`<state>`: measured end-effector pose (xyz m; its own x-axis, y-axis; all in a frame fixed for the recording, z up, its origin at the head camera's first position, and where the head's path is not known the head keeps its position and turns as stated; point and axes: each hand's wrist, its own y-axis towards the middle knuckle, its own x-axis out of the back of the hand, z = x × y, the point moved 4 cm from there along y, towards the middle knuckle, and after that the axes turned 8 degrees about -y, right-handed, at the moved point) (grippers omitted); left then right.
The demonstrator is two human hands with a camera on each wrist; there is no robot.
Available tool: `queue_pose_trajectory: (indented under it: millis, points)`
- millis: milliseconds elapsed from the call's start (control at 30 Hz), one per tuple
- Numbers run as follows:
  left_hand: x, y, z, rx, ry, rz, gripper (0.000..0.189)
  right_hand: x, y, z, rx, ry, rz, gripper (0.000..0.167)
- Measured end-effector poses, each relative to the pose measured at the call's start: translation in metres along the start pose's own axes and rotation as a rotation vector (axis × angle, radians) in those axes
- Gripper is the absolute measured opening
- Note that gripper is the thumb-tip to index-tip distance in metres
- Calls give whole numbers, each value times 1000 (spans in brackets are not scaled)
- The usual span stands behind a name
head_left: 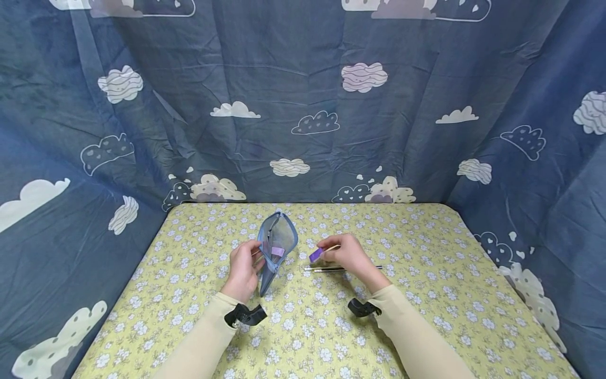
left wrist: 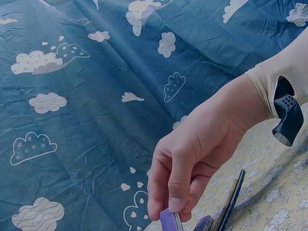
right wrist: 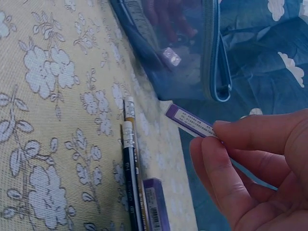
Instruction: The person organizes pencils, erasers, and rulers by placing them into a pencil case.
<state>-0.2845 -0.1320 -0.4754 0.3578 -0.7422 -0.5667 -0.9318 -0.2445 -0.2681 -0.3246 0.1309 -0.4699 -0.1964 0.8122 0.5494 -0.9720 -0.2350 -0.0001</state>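
Two hands clamp fingers: left (head_left: 243, 269) on pouch (head_left: 286, 232), right (head_left: 349, 255) on block (head_left: 315, 255), seemingly mid-packing; next calls for guiding it inside.

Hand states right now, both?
Left hand: holding the translucent blue zippered pouch.
Right hand: pinching a small purple rectangular item with a white label.

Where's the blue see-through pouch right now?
In the head view, the person's left hand holds the blue pouch, just left of the pencils.
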Motion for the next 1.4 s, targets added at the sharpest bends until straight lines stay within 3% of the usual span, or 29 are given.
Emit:
queue_pose_trajectory:
  millis: [233, 633, 1067, 1400]
  points:
    - [-1, 2, 0, -6, -7, 1, 5, 6, -1, 5, 40, -3, -28, 27]
    - [-4, 0, -2, -2, -1, 10, 4, 18, -5, 16, 11, -26, -71, 24]
    - [-3, 0, -2, -3, 8, 23, 5, 25, -6, 26, 24, -16, -73, 23]
    - [0, -1, 1, 6, 3, -3, 6, 22, -9, 29, 32, 39, -69, 22]
